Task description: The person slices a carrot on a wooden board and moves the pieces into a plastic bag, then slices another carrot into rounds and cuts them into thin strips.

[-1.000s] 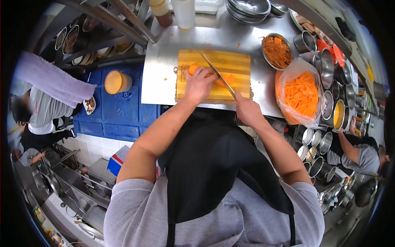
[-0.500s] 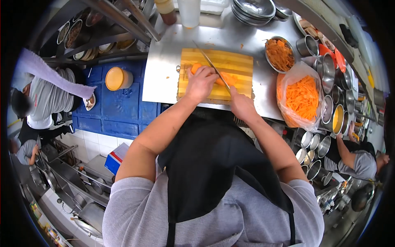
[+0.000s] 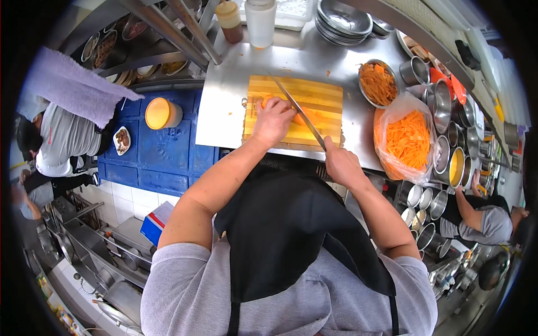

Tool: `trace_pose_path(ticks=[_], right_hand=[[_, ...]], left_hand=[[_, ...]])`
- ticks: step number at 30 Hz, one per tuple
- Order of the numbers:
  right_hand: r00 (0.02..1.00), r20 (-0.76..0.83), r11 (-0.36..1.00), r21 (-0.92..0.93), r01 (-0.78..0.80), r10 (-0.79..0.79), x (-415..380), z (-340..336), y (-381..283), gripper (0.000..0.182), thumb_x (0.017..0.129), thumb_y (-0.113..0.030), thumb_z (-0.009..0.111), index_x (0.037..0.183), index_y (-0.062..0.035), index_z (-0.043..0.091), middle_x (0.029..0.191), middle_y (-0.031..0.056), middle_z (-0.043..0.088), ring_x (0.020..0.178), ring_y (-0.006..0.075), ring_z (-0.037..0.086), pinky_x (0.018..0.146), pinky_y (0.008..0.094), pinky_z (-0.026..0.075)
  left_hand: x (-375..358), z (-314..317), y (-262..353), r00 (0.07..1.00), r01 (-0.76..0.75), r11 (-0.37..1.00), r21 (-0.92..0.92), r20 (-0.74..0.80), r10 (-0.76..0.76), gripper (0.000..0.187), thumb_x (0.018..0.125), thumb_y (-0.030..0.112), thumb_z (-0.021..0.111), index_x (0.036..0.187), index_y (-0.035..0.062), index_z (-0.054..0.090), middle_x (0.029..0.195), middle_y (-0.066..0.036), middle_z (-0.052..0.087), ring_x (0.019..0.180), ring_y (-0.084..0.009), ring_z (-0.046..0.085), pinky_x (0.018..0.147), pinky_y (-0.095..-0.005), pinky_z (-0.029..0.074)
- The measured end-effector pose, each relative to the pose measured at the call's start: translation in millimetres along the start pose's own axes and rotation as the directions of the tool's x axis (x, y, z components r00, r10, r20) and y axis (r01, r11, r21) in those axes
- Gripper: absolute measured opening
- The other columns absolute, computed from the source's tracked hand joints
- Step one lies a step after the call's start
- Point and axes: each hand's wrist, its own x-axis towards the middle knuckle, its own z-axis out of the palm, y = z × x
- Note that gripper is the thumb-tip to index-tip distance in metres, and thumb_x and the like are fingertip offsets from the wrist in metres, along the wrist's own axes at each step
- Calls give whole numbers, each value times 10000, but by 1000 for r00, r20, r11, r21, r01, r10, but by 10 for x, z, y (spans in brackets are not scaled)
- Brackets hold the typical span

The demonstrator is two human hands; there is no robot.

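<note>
My left hand (image 3: 273,120) is closed over an orange carrot (image 3: 267,101) and presses it on the striped wooden cutting board (image 3: 328,106); the fingers cover most of it. In my right hand (image 3: 342,164) is the handle of a long knife (image 3: 305,120). Its blade slants across the board, right beside my left fingertips, with the tip toward the far edge. Some cut carrot lies along the blade, partly hidden by it.
A clear bag of shredded carrot (image 3: 408,140) and a metal bowl of carrot strips (image 3: 378,83) stand right of the board. Stacked bowls (image 3: 343,22) and two bottles (image 3: 230,22) are behind. On the left, a yellow-lidded tub (image 3: 161,113) sits on a blue surface (image 3: 145,162). Co-workers stand on both sides.
My right hand has drawn the knife back toward me and slightly right. My left hand stays on the carrot. At left, the purple cloth has shifted, showing more of a small dish.
</note>
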Motion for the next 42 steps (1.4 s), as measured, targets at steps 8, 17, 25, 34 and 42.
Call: trace_pose_path(ticks=[8,17,25,34,42], right_hand=[[997,-78,999,42,31,-28,446,399,48,256,913,-38,487,1162,-9,442,828,284,691,812,487,685,733,582,522],[999,38,999,27,-29,28,174,6,-95,321,897,-26,498,1212,-17,436,872,288,701,866,494,686,770,591,517],[999,-37,1000,-6,10,-10,525,139,-57,317,890,-17,502,1202,-22,443,869,300,697,865,490,688,770,591,516],[999,-34,999,43,15,-13,455,337,-110,297,878,-9,514,1167,-6,445,868,304,696,875,487,689,779,577,521],[999,35,999,19,-35,34,244,-116,-290,324,867,-27,527,1183,-9,456,881,297,703,889,470,697,797,583,515]], left_hand=[[-6,18,-17,1000,-7,1000,-14,-3,7,209,785,106,742,979,185,758,1055,51,652,1068,-202,581,885,-484,413],[3,-5,-16,999,-17,999,-35,-31,16,169,809,98,736,969,153,751,1057,40,661,1079,-213,588,914,-469,410],[0,15,-38,1000,-19,999,-45,-20,18,152,805,114,756,955,142,745,1058,33,668,1072,-219,594,901,-477,421],[-16,1,-51,999,-11,998,-60,-45,8,145,792,113,772,931,134,736,1049,33,668,1081,-206,595,911,-477,417],[-10,16,-98,999,-25,998,-63,-48,22,144,786,111,770,924,133,733,1038,33,667,1080,-203,595,924,-467,412]])
